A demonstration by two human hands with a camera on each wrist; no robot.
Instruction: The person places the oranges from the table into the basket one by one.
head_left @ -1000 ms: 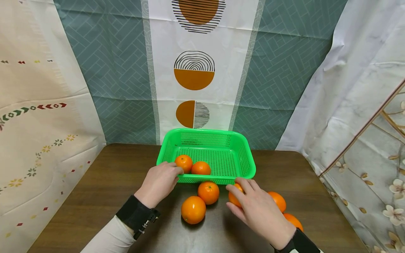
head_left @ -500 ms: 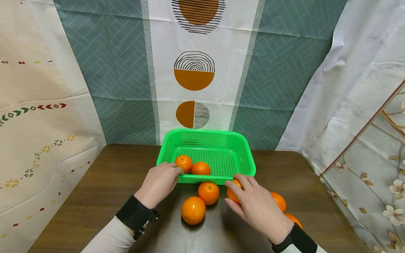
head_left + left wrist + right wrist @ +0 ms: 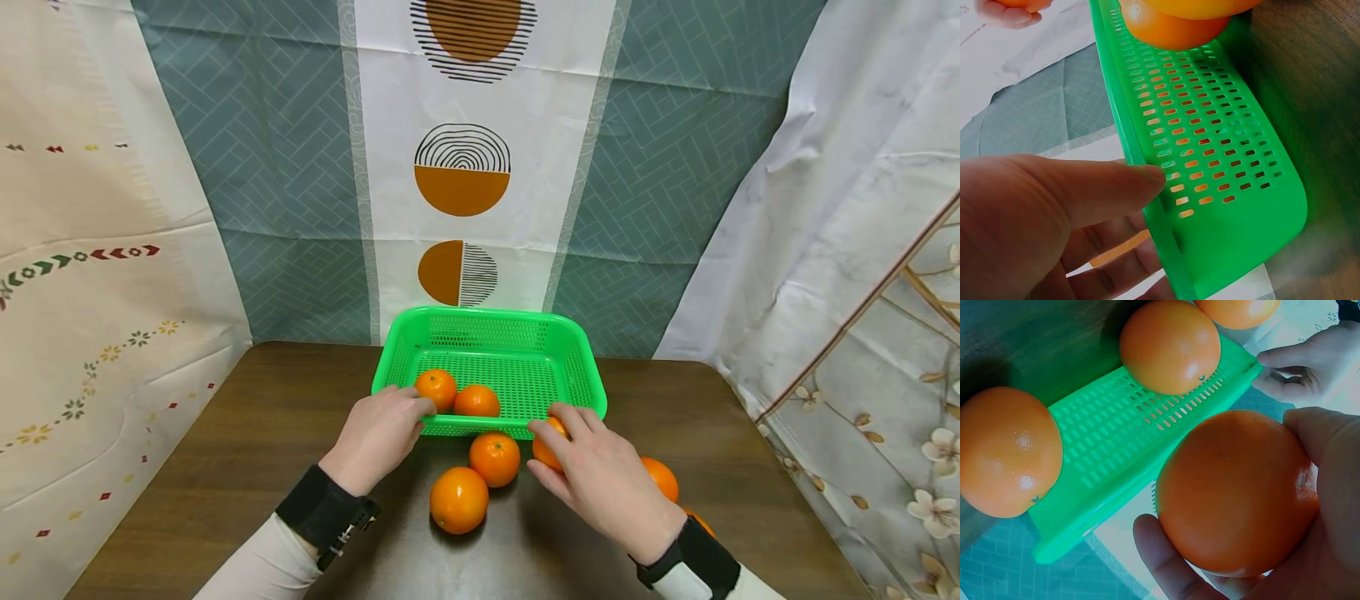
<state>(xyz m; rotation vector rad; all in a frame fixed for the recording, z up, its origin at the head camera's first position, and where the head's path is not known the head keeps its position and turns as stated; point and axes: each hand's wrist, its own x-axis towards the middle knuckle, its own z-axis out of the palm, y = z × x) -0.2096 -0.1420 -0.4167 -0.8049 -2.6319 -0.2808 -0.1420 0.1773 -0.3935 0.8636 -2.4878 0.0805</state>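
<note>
My left hand [image 3: 377,433] grips the near-left rim of a green plastic basket [image 3: 525,379]. In the left wrist view its thumb lies against the outer side of the perforated wall [image 3: 1197,162], and other fingers are behind the rim. Held in my right hand [image 3: 606,479] is an orange [image 3: 1238,494], just outside the basket's near-right edge; fingers and thumb curl around it. Inside the basket lie two oranges, one [image 3: 436,389] beside the left fingers and another [image 3: 477,402] to its right. Two more, a farther one [image 3: 494,458] and a nearer one [image 3: 458,500], sit between the hands.
Right of the right forearm, an orange [image 3: 660,477] rests on the brown wooden table [image 3: 300,392]; a second orange [image 3: 699,522] is mostly hidden by the wrist. Patterned cloths [image 3: 292,167] hang behind the table and along both sides.
My right hand has moved slightly up and left toward the basket, bringing its orange along. The left hand keeps its hold on the rim; the basket and other oranges stay put.
</note>
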